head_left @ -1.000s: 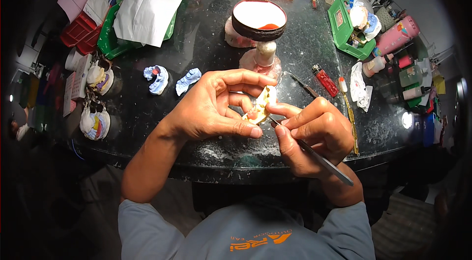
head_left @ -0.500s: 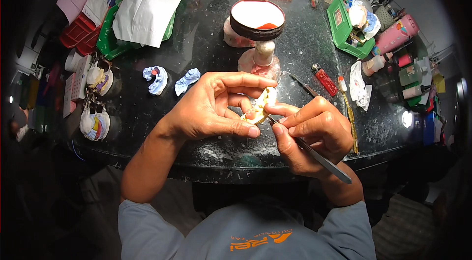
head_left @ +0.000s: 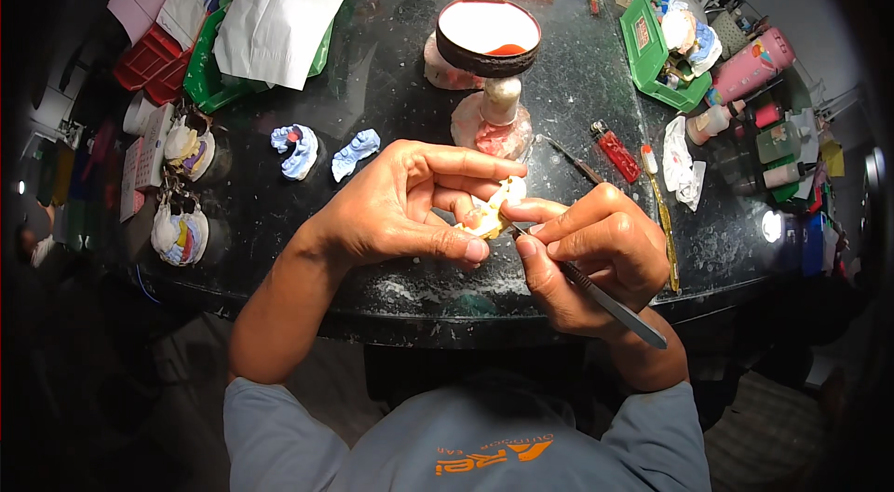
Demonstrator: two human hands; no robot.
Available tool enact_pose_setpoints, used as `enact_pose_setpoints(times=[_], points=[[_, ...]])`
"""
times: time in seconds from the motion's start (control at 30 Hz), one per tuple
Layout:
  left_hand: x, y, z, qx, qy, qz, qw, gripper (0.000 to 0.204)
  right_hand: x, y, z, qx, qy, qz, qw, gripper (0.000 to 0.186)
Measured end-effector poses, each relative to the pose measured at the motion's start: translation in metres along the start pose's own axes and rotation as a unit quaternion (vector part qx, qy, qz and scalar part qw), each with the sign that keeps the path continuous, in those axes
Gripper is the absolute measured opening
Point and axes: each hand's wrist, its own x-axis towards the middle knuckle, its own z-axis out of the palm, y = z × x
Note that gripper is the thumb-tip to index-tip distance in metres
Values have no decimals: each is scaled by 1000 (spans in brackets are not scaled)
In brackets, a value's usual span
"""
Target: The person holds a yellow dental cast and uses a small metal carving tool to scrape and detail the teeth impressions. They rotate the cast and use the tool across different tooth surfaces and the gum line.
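Observation:
My left hand [head_left: 400, 213] grips a small pale yellow dental cast piece [head_left: 492, 217] between thumb and fingers. My right hand [head_left: 596, 250] is closed around a slim metal scalpel-like tool [head_left: 615, 310], whose tip is at the cast; whether it touches is too small to tell. A finger of my right hand is at the cast's right side. Behind my hands are two blue moulded pieces [head_left: 296, 152] [head_left: 352, 154], a shallow dark-rimmed pan with white and red inside [head_left: 480, 26], and a pink-stained stand [head_left: 498, 124] below it.
Dental models [head_left: 182, 231] stand at left beside a green tray [head_left: 209, 82] with papers. At right lie a red lighter [head_left: 615, 152], a dark-handled tool [head_left: 577, 161], a yellow brush [head_left: 661, 213], crumpled tissue [head_left: 684, 166] and a green box [head_left: 656, 54]; the dark desk's edge [head_left: 438, 334] curves below.
My left hand and the cast have shifted slightly down and left, with the cast turned a little. My right hand has barely moved.

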Motion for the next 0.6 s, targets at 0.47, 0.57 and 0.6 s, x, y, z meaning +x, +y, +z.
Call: enact_pose_setpoints(times=[0.47,0.57,0.6], points=[[0,1,0,-1,-11,3,1000,79,-1,1,-1,-7,-7,-7,1000,24],[-1,1,0,-1,-10,2,1000,79,-1,1,-1,-1,-6,-9,1000,24],[-1,1,0,-2,-10,2,1000,79,-1,1,-1,-2,-6,-9,1000,24]])
